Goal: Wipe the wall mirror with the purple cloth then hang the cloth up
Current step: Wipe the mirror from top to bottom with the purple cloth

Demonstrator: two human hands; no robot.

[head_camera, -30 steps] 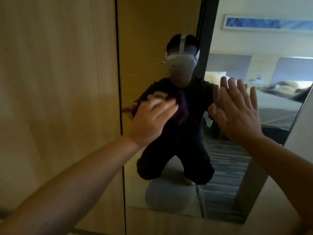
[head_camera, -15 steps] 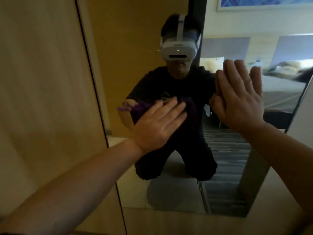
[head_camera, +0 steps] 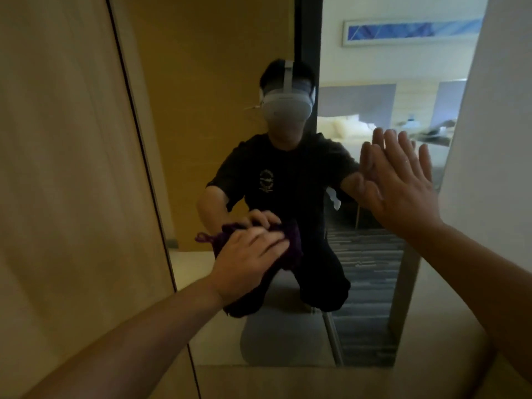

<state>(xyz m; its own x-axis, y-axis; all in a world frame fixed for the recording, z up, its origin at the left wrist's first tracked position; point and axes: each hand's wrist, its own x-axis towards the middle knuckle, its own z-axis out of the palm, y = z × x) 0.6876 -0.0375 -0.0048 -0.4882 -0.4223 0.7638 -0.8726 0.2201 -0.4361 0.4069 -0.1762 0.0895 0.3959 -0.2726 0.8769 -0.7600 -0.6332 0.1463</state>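
Your left hand (head_camera: 247, 256) presses the purple cloth (head_camera: 290, 243) flat against the lower part of the wall mirror (head_camera: 371, 283), fingers together on top of it; your right hand (head_camera: 403, 191) braces open-palmed on the glass, fingers spread. You're mid-wipe; hanging the cloth remains.

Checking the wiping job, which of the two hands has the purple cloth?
The left hand, pressing the purple cloth against the mirror. The right hand is bare, open flat on the glass.

Dim, soft-focus picture; daylight brightens the upper right.
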